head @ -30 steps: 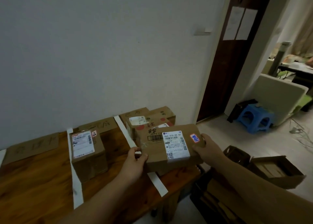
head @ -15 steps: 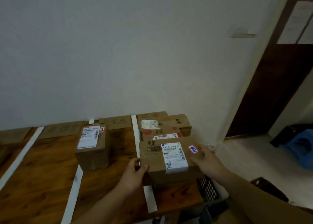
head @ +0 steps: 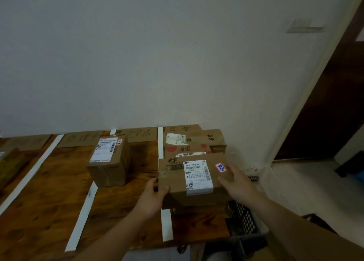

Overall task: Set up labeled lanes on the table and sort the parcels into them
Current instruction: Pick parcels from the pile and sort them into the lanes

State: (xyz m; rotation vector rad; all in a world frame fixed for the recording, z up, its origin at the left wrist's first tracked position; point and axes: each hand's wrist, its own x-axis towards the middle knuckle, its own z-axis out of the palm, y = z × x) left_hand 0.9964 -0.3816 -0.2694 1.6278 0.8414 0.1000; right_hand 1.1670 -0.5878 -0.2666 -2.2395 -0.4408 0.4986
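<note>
**Flat cardboard parcel, both hands on it, over the rightmost lane**

The parcel is a low, flat brown cardboard box with creased, slightly scuffed faces. On top it has a white printed shipping label that wraps over the near edge, and a small red-bordered sticker with blue handwriting. The left hand has its grip on the near-left corner, thumb on the top face. The right hand has its grip curled over the right edge by the sticker. So both grips are holding the parcel.

It sits over the right end of the worktop, dark grainy wood, just right of a white tape strip. I can't tell if its bottom is touching the wood.

Right behind it is a stack of cardboard boxes with red dots and marker scribbles. A taller, blockier box stands one lane over to the left. Flat cardboard signs with handwritten characters lie along the plain white wall. A black perforated plastic crate sits off the worktop's right edge.
</note>
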